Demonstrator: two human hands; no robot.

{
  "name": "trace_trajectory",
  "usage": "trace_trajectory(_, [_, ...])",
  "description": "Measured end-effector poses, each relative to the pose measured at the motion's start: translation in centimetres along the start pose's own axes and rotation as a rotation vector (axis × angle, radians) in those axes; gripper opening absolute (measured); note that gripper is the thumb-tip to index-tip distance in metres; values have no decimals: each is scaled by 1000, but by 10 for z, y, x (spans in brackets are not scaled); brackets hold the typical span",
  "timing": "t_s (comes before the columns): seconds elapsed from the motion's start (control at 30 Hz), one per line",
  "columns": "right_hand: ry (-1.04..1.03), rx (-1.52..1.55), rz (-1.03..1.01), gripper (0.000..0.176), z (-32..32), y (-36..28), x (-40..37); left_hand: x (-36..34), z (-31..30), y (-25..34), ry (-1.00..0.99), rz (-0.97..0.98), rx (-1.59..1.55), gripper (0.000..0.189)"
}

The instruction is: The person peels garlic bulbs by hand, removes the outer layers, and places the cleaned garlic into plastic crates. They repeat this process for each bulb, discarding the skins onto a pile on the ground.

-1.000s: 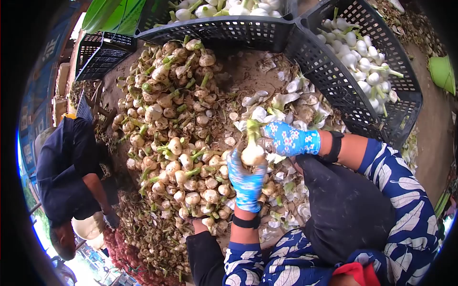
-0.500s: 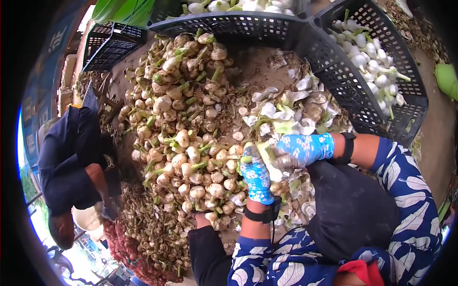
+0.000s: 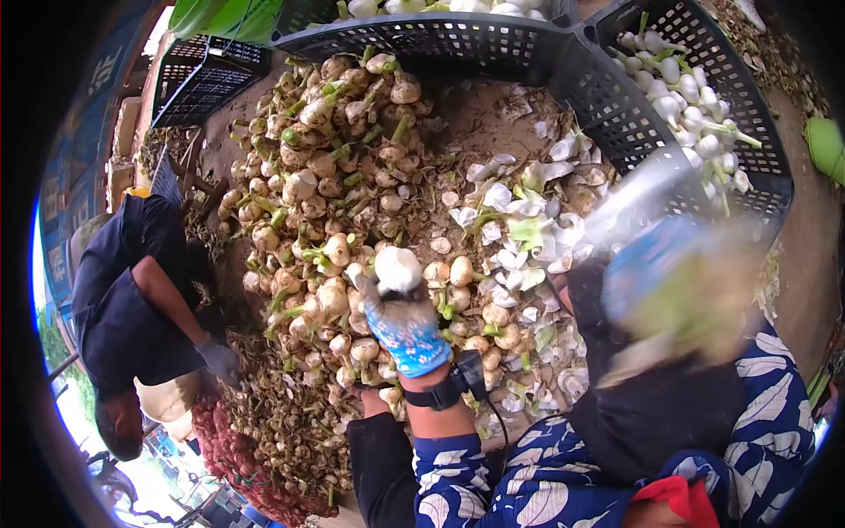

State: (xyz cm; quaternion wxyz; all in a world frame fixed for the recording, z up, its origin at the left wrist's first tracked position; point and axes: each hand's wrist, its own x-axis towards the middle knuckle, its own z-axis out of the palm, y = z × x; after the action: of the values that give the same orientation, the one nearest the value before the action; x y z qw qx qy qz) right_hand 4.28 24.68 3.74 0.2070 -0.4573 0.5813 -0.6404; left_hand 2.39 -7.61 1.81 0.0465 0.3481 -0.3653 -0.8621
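Note:
My left hand [image 3: 407,330], in a blue flowered glove with dirty fingertips, reaches over the garlic pile [image 3: 330,189] with its thumb and fingers closed around a white bulb [image 3: 399,268]. Over on the right, my right hand [image 3: 682,273] is smeared by motion, so its fingers cannot be made out. Green and brown blur covers part of that hand. A long white streak [image 3: 634,202] runs from near it towards the right black crate [image 3: 616,101], which holds white bulbs. Loose pale skins [image 3: 528,229] lie between my hands.
Another black crate [image 3: 422,44] with white bulbs stands at the top, and a smaller black crate [image 3: 207,84] at upper left. A person in dark clothes [image 3: 132,282] bends at the left beside a red net sack [image 3: 233,458]. A green object [image 3: 825,150] is far right.
My hands were together on a pale stalked bulb and have parted. The left moved left and down onto a white bulb; the right swung right. The person at left moved a gloved hand.

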Motion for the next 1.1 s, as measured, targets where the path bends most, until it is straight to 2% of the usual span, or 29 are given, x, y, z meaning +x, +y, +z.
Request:
trace_trajectory(0.03, [212,252,44,21,-9,-3,-14,1,17,4,17,5,-41,45])
trace_trajectory(0.1, [627,756,129,20,-31,-2,-27,19,35,7,-186,33,-63,47])
trace_trajectory(0.13, [538,166,-73,21,-44,15,-8,17,61,15,-364,46,-33,49])
trace_trajectory(0.17, [419,-420,-264,23,-49,38,17,9,87,23,-442,87,-10,51])
trace_trajectory(0.23, [-391,-1017,1031,37,-23,54,45,6,112,36,-698,378,165,49])
trace_trajectory(0.27, [-187,-864,905,38,-8,65,39,-11,121,38,-543,491,361,47])
trace_trajectory(0.3, [15,-710,770,39,5,74,34,2,98,33,-643,589,692,52])
trace_trajectory(0.33, [72,-574,742,41,13,78,38,7,76,18,-627,639,1003,56])
trace_trajectory(0.37, [126,-443,715,44,17,80,44,24,44,-2,-789,889,1355,57])
trace_trajectory(0.4, [77,-456,797,43,19,75,52,24,19,-18,-870,899,1695,61])
trace_trajectory(0.43, [29,-520,851,43,23,82,48,26,-3,-33,-1017,711,2096,56])
trace_trajectory(0.47, [17,-508,822,42,24,82,46,32,-33,-51,-1099,579,2409,54])
trace_trajectory(0.5, [7,-497,793,42,24,82,46,40,-60,-63,-1124,531,2419,54])
trace_trajectory(0.57, [58,-474,762,36,24,76,49,46,-56,-61,-1020,337,2374,58])
trace_trajectory(0.6, [142,-343,725,33,23,77,50,43,-55,-60,-1025,336,2370,58])
trace_trajectory(0.67, [256,-187,642,27,20,88,51,38,-42,-49,-785,377,2342,61])
trace_trajectory(0.77, [279,-30,681,29,20,97,63,45,-52,-54,-865,398,2350,65])
trace_trajectory(0.8, [329,0,765,30,24,94,65,47,-57,-55,-864,394,2352,65])
trace_trajectory(0.9, [259,56,797,34,19,74,83,52,-60,-56,-629,376,1965,60])
trace_trajectory(0.93, [292,-91,706,37,28,95,74,51,-68,-63,-477,482,1736,57])
trace_trajectory(0.97, [295,-91,708,37,31,100,73,39,-54,-59,-481,482,1736,57])
trace_trajectory(1.03, [320,-180,679,39,34,106,77,10,-28,-50,-412,483,1461,60])
trace_trajectory(1.07, [352,-92,690,40,30,90,89,1,-18,-52,-436,583,1437,61])
trace_trajectory(1.1, [394,-128,693,39,32,91,92,-10,-10,-49,-491,684,1462,61])
